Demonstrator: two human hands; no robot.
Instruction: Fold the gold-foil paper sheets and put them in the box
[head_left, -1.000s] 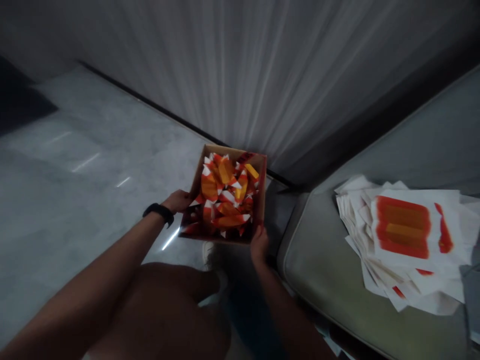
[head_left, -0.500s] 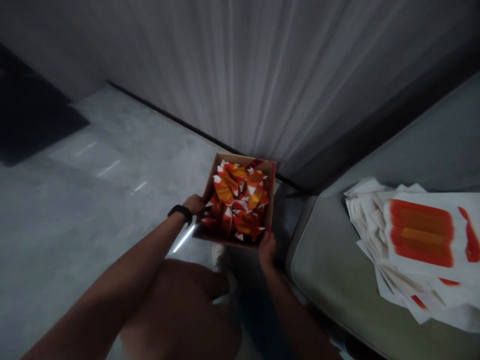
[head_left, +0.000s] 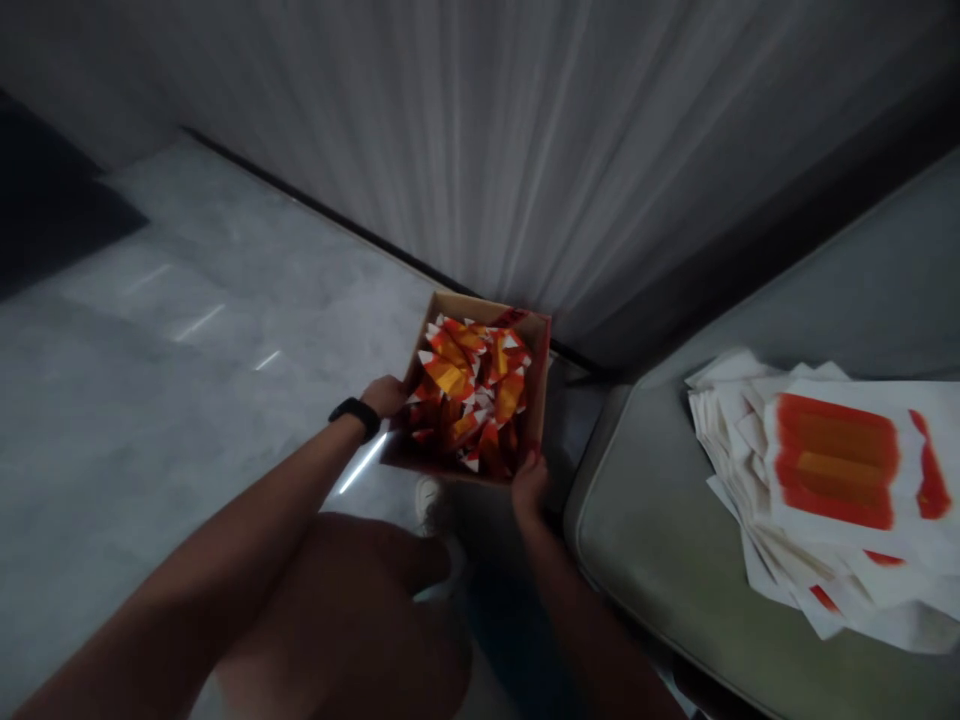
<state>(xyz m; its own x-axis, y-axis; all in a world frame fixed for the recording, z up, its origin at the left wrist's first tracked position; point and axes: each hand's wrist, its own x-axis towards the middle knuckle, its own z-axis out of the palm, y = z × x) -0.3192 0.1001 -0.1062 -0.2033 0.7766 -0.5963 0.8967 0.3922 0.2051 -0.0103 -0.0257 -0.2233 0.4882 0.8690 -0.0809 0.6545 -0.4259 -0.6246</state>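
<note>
Between my two hands is an open cardboard box (head_left: 538, 385), gripped at its near left side and near right corner. Folded paper pieces (head_left: 450, 375) in red, orange and white, with pointed ends, fill much of it. My left hand (head_left: 384, 396), below a dark wristband, closes on the left wall; its fingertips are partly hidden. My right hand (head_left: 529, 482) holds the near right corner with the thumb up at the rim and the other fingers out of sight. The box is held low, in front of my legs.
On a padded greenish-grey seat (head_left: 637, 540) to the right lies a stack of white paper sheets (head_left: 840, 460) with red and orange painted patches. A pleated grey curtain or wall (head_left: 450, 150) rises ahead. Glossy pale floor (head_left: 112, 400) spreads left, with a dark object (head_left: 52, 200) at the far left.
The paper pieces have shifted about inside the box. Both hands still hold it, and the box sits slightly higher in view. The surroundings have slid a little left as the camera moved.
</note>
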